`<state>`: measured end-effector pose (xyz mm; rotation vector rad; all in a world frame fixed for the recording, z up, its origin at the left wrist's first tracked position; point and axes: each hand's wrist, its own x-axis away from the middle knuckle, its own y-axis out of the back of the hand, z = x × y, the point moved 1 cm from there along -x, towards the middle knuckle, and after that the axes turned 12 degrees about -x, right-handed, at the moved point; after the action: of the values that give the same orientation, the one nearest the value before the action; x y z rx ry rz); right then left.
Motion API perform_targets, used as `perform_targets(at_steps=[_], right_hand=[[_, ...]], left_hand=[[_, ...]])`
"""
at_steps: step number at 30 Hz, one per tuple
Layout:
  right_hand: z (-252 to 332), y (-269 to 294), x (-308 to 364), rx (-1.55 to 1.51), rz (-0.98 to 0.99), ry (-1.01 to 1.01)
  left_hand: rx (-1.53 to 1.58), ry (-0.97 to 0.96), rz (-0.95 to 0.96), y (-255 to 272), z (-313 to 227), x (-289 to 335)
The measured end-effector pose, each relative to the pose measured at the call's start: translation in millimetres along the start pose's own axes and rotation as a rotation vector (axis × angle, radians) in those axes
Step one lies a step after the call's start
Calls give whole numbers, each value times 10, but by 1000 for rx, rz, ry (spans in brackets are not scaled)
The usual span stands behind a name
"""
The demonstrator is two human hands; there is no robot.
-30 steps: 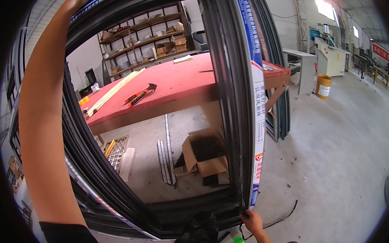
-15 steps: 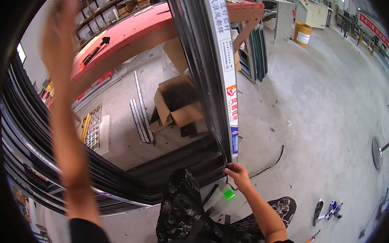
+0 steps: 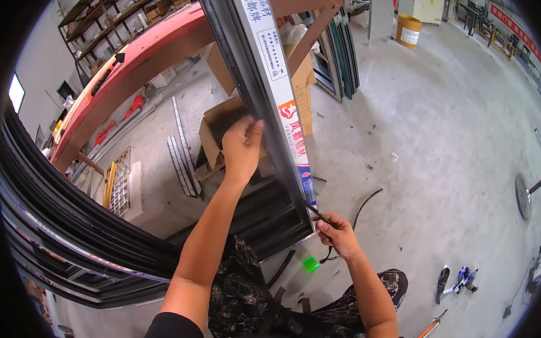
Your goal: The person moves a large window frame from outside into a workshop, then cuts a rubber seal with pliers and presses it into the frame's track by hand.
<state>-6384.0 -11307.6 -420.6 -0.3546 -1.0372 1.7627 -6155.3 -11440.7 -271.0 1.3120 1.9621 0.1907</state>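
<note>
A black window frame (image 3: 262, 105) with a printed white film along its outer face stands tilted in front of me. My left hand (image 3: 242, 145) is inside it, fingers bent and pressed together against the inner side of the upright; whatever they pinch is hidden. At the lower corner, my right hand (image 3: 338, 233) grips a thin black rubber strip (image 3: 317, 213) between thumb and fingers. One end of the strip meets the frame, and a loop hangs below the hand. A further length of black strip (image 3: 365, 204) curves over the floor beyond.
More black frames (image 3: 69, 208) stand stacked on the left. A red-topped bench (image 3: 149, 52) with a black-and-orange tool (image 3: 107, 74) runs behind. An open cardboard box (image 3: 208, 145) sits beneath. A bright green piece (image 3: 310, 264) is near my knees; a sealant tube (image 3: 427, 333) lies right.
My left hand has come down from the upper left to the frame's upright. My right hand stays at the corner with the strip. The view has shifted slightly.
</note>
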Motion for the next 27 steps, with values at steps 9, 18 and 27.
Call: perform_targets(at_steps=[9, 18, 27], right_hand=[[-130, 85, -35, 936, -254, 535], [-116, 291, -166, 652, -66, 161], [-202, 269, -359, -192, 45, -239]], left_hand=[[53, -8, 19, -90, -34, 181], [106, 25, -37, -235, 127, 341], [11, 114, -6, -326, 255, 487]])
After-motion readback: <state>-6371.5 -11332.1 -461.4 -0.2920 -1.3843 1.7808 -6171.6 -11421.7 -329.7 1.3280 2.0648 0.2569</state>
